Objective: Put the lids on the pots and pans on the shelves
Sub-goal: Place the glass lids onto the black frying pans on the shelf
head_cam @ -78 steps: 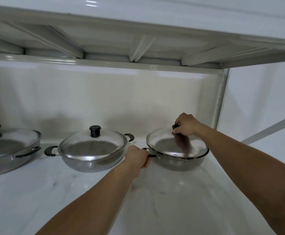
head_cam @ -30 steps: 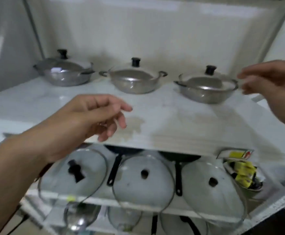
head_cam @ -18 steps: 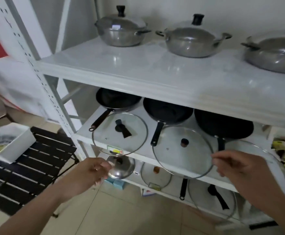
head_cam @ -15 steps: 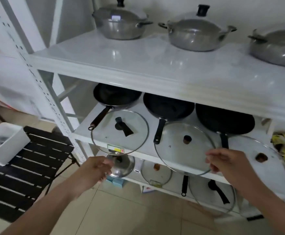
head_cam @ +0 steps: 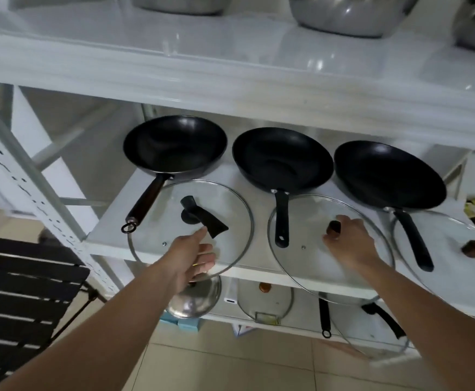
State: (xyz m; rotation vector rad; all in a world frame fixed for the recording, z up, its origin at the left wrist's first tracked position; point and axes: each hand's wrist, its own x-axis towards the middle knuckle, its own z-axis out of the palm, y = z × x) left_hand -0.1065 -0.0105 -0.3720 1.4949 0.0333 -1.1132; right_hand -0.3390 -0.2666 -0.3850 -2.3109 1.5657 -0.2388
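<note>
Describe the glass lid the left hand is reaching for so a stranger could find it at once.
Find the middle shelf holding three black pans. Three glass lids lie along its front edge; take the leftmost glass lid, under the left hand. Only it has a long black bar handle; the others have small brown knobs.

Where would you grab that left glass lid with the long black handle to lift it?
By the black handle at the centre of the left glass lid, coming from above and the front, where the left hand already reaches. The lid lies flat, and its rim looks thin and smooth, so the raised handle is probably the surest hold.
</note>
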